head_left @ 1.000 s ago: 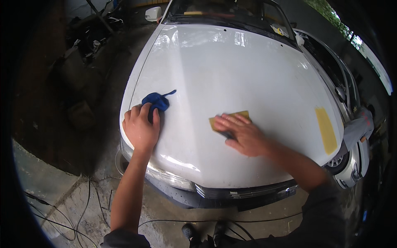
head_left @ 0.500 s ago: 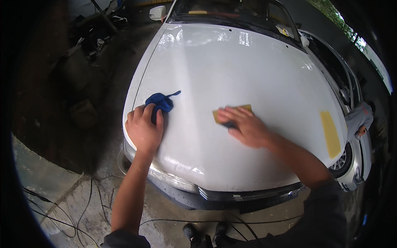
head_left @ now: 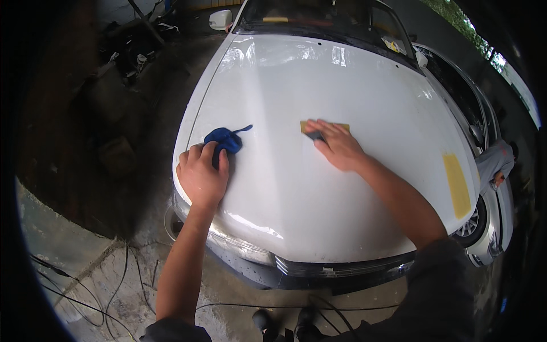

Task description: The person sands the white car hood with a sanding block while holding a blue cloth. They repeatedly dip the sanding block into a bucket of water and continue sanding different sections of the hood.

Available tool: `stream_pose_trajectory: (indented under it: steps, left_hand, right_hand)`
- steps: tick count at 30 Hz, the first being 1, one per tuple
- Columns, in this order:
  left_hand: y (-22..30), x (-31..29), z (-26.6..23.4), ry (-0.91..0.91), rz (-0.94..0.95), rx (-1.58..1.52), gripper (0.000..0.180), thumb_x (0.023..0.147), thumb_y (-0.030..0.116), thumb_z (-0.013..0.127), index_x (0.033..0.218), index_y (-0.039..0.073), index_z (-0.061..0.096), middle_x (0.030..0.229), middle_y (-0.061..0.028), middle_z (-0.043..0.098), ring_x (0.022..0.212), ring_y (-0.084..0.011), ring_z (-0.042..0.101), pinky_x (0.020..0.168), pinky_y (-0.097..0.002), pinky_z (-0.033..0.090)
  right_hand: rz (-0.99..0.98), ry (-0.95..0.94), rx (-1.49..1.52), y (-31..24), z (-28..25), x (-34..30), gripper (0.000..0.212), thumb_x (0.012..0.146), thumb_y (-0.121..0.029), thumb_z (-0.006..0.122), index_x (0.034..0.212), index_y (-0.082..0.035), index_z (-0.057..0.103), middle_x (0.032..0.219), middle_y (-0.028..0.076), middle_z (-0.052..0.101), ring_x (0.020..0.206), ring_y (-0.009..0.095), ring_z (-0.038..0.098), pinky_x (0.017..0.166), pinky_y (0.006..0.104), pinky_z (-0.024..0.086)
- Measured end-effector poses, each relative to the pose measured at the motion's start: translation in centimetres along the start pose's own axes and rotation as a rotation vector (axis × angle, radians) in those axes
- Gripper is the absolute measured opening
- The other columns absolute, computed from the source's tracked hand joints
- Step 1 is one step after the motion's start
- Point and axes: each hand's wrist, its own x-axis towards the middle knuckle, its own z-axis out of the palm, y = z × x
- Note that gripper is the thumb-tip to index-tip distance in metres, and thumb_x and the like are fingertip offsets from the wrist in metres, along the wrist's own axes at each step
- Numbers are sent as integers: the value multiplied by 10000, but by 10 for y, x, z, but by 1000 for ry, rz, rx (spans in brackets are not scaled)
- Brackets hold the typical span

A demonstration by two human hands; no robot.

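A white car hood spreads out in front of me. On its left side my left hand is closed around a bunched blue cloth, whose thin tail lies on the paint. Near the hood's middle my right hand presses a yellow sheet, seemingly sandpaper, against the surface. A dark grey block shows beneath the fingers with it; the palm hides the remainder. Toward the right edge of the hood lies a separate yellow strip, apart from both hands.
Beyond the hood is the windshield. A person in grey is at the right beside another car. Black cables cross the concrete floor near my feet. Clutter sits in the dark at the far left.
My right hand has slid away from me across the hood with the yellow sheet and block. My left hand stays on the blue cloth; the whole view has shifted slightly.
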Motion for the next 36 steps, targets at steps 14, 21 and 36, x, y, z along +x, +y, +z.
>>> stream_pose_trajectory:
  steps: [14, 21, 36]
  left_hand:
    - [-1, -1, 3, 3, -17, 4, 258, 909, 330, 750, 1111, 175, 787, 1073, -37, 735, 1040, -288, 662, 905, -416, 521]
    - [-21, -7, -3, 44, -7, 20, 264, 878, 298, 775, 1093, 145, 789, 1030, -55, 723, 984, -300, 653, 853, -438, 514]
    - [-19, -10, -4, 20, -30, -1, 262, 896, 322, 759, 1099, 162, 792, 1032, -55, 724, 999, -303, 654, 875, -441, 514]
  right_hand:
    - [-94, 30, -8, -41, 19, 31, 612, 1114, -426, 414, 1594, -48, 403, 1718, 127, 314, 1605, 293, 252, 1314, 455, 190]
    - [-166, -63, -71, -119, 40, -33, 729, 1116, -540, 360, 1666, -66, 300, 1767, 120, 214, 1644, 267, 159, 1332, 461, 137]
    - [-296, -167, -114, -147, 34, -69, 692, 1114, -530, 388, 1677, -135, 307, 1781, 89, 178, 1652, 256, 123, 1342, 477, 116]
